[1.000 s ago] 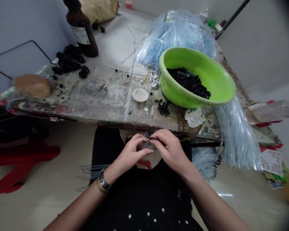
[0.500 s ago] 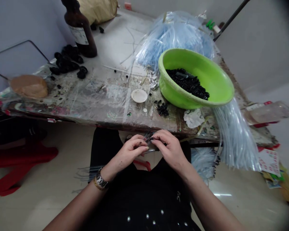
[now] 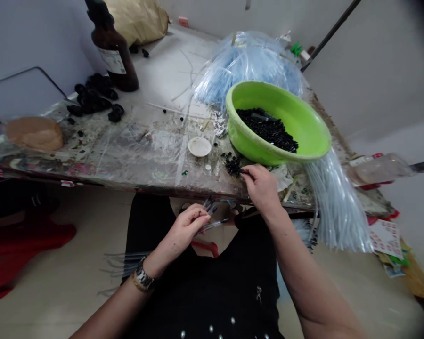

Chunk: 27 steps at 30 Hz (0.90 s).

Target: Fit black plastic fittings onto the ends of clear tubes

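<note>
My left hand [image 3: 189, 225] is closed round a thin bundle of clear plastic tubes [image 3: 215, 223], held over my lap. Black tips show on several tube ends, and the other ends trail out behind my wrist. My right hand [image 3: 263, 188] reaches to the table's front edge, thumb and forefinger pinched at the side of a small pile of black plastic pieces [image 3: 232, 165]. A dark bit shows at those fingertips, though its exact shape is too small to tell. Behind the pile stands a green basin [image 3: 279, 157] with many more black pieces [image 3: 268, 129] in it.
A white dish [image 3: 199, 147] lies left of the pile. Large bundles of clear tubing [image 3: 247, 66] rest behind the basin, and another bundle [image 3: 339, 207] hangs over the right edge. A brown bottle [image 3: 115, 59] and black lumps [image 3: 93, 96] occupy the table's left side.
My right hand has left the tube ends beside my left hand and moved forward and right to the black pile. My left hand keeps the tubes, slightly lower. The view has shifted a little.
</note>
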{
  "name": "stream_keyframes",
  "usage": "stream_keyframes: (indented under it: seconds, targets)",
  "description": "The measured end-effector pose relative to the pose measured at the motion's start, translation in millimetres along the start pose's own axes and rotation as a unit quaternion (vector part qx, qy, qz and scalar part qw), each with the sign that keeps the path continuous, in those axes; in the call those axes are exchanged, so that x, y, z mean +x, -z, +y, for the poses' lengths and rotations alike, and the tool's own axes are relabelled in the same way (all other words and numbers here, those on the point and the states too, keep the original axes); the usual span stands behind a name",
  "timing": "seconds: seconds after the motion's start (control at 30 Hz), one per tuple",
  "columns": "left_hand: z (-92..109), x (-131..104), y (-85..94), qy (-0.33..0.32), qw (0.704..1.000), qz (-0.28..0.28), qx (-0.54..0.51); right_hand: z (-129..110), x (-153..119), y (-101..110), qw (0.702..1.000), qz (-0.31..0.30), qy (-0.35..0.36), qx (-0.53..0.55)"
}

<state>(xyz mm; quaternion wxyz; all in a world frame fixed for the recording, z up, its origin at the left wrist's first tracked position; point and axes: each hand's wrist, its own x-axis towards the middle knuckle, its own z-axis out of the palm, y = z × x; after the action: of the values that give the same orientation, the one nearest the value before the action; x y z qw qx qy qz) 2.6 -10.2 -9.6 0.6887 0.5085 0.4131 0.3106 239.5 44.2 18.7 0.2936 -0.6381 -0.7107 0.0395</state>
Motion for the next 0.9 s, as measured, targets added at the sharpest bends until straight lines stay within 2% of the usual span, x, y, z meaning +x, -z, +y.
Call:
stream_keyframes:
  seconds: [0.17,0.27,0.7,0.9]
  targets:
    - [-3,1,0.7,0.006,1.000,0.005,-0.005,3,2,-10,0.994,-0.031,0.000,-0.101]
    - [-3,1,0.9,0.007,1.000,0.012,-0.001,3,2,-11,0.992,-0.038,-0.001,-0.121]
    - [-5,2,-0.2,0.024,0.999,0.039,-0.027,0,-14,-7,0.995,-0.040,0.025,-0.088]
    - [-11,3,1.3,0.017,0.999,0.043,-0.028,-2,-16,-4,0.997,-0.051,0.011,-0.063]
